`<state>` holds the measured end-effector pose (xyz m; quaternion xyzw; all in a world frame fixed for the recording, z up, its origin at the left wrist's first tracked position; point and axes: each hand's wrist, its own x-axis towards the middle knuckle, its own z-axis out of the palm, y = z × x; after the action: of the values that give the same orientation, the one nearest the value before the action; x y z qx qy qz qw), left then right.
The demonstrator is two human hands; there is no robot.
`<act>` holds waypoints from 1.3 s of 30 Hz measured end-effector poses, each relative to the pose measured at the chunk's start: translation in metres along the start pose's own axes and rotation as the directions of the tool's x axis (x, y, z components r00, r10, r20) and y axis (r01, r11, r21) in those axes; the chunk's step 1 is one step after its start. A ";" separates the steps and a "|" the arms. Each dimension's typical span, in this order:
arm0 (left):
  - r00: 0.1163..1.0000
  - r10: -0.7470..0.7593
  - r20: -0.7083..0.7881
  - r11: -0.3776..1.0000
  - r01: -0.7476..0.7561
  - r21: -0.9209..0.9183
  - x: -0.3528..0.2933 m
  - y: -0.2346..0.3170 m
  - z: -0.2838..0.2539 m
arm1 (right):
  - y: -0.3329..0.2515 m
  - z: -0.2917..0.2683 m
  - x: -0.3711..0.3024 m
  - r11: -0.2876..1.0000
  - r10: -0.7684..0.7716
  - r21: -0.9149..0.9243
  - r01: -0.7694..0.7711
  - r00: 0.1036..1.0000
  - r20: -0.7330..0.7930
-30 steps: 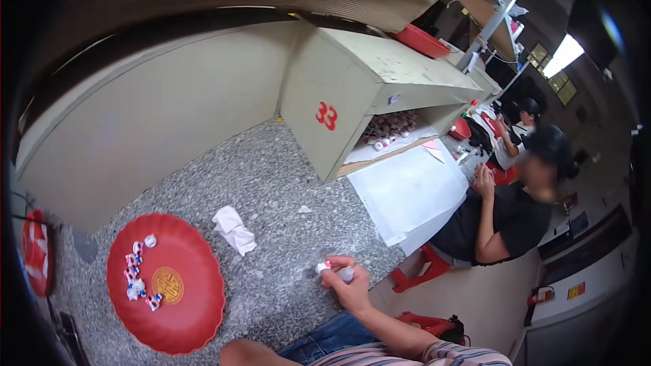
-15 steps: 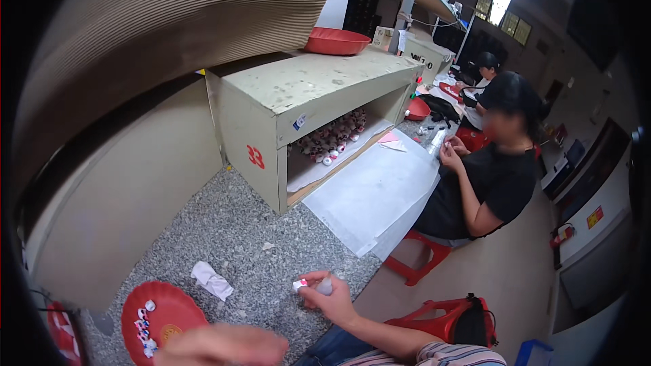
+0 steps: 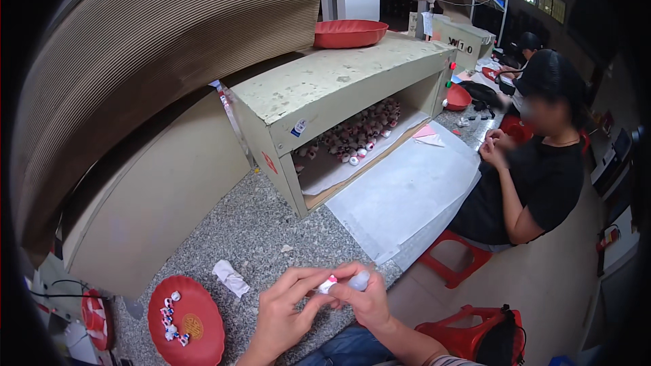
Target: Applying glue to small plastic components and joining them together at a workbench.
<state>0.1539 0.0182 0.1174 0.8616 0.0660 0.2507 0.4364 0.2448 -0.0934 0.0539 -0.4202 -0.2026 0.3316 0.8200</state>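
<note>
My left hand (image 3: 286, 306) and my right hand (image 3: 369, 303) meet above the near edge of the speckled stone worktop (image 3: 261, 237). Between their fingertips is a small white figurine (image 3: 327, 284) with a pink top; both hands are closed on it, and the fingers cover part of it. A translucent whitish, rounded piece (image 3: 359, 280) is also tucked in the right hand; its kind is not clear. To the left of my hands, several similar small figurines (image 3: 169, 322) lie in a red scalloped plate (image 3: 210, 305). A crumpled white tissue (image 3: 231, 278) rests between plate and hands.
An open-fronted beige metal box (image 3: 271, 156) stands ahead, holding many white-and-pink figurines (image 3: 359, 137). White paper sheets (image 3: 407, 183) lie before it. Another red plate (image 3: 351, 34) sits on top. A co-worker in black (image 3: 525, 169) sits at right, near red stools (image 3: 468, 332).
My left hand has moved from beside the red plate to the right and now grips the figurine together with my right hand. The view has turned slightly left.
</note>
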 end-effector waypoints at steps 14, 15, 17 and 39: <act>0.549 -0.758 -0.353 0.515 0.171 -0.840 -0.103 -0.056 0.019 | 0.049 -0.008 -0.003 0.742 0.249 -0.669 -0.044 0.945 0.214; 0.555 -0.751 -0.358 0.517 0.157 -0.842 -0.101 -0.056 0.020 | 0.049 -0.008 -0.003 0.738 0.249 -0.673 -0.043 0.945 0.213; 0.557 -0.746 -0.366 0.518 0.141 -0.843 -0.101 -0.056 0.024 | 0.052 -0.007 -0.006 0.845 0.251 -0.524 -0.107 0.945 0.211; 0.637 -0.705 -0.312 0.623 0.347 -0.701 -0.084 -0.053 0.054 | 0.039 -0.045 0.012 0.906 0.059 -0.422 -0.006 0.992 0.114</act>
<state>0.1133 -0.0165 0.0180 0.5068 0.3739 0.3520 0.6924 0.2660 -0.0936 -0.0034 -0.5691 -0.3127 0.3192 0.6903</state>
